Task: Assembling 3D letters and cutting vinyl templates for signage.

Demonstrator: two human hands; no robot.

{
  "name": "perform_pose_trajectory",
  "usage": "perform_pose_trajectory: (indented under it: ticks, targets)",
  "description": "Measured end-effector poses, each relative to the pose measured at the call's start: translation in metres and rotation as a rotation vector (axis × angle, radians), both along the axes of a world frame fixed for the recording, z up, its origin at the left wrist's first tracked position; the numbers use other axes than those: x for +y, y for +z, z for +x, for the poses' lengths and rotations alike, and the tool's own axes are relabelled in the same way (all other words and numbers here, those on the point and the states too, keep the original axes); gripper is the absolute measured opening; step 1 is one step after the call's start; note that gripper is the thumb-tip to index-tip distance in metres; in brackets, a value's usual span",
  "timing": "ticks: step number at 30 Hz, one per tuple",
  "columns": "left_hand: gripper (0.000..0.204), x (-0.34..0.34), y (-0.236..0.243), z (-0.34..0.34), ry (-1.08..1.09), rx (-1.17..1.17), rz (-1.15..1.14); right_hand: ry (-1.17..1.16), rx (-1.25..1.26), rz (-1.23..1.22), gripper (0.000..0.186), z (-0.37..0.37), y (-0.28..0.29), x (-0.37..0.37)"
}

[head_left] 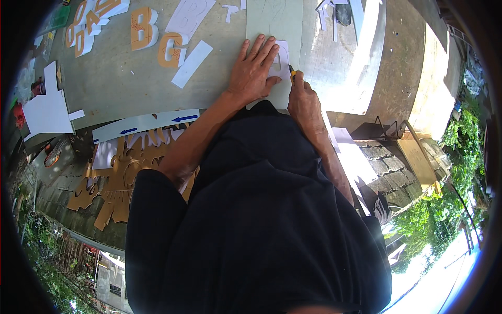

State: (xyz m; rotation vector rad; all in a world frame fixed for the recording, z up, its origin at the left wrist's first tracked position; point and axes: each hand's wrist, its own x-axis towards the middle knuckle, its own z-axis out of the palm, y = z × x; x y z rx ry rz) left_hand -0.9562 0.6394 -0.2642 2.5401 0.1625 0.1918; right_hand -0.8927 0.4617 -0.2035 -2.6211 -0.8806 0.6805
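My left hand [254, 70] lies flat with its fingers stretched out, pressing on a small white sheet [284, 52] that has a letter outline drawn on it. That sheet rests on a pale grey-green board [261, 18] on the worktable. In my right hand [306, 102] is a yellow and black utility knife [292, 72], its front end at the right edge of the white sheet. The fingers of this hand are closed around the knife. Its blade is too small to make out.
Letter-shaped pieces with tan faces and white sides [144, 29] stand at the table's far left. A white strip [192, 64] lies near them. White offcuts [334, 18] are at the far right. Cut brown cardboard [130, 180] lies below the near edge, left of me.
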Motion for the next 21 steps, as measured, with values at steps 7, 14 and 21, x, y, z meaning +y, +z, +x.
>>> perform_pose_trajectory:
  ticks: [7,14,21]
  targets:
    - [0.084,-0.0003,-0.0002,0.0003,0.001,0.001,0.003,-0.020,0.003,0.033,0.039,-0.0020,-0.0030,-0.0010]
    - [0.085,0.0002,0.0004,0.0006,-0.001,-0.005,0.005,-0.043,0.012,0.032,0.041,-0.0049,-0.0022,0.0003]
    - [0.084,0.0000,-0.0009,-0.0003,-0.004,-0.010,0.000,-0.048,0.016,0.001,0.040,-0.0065,-0.0011,0.0026]
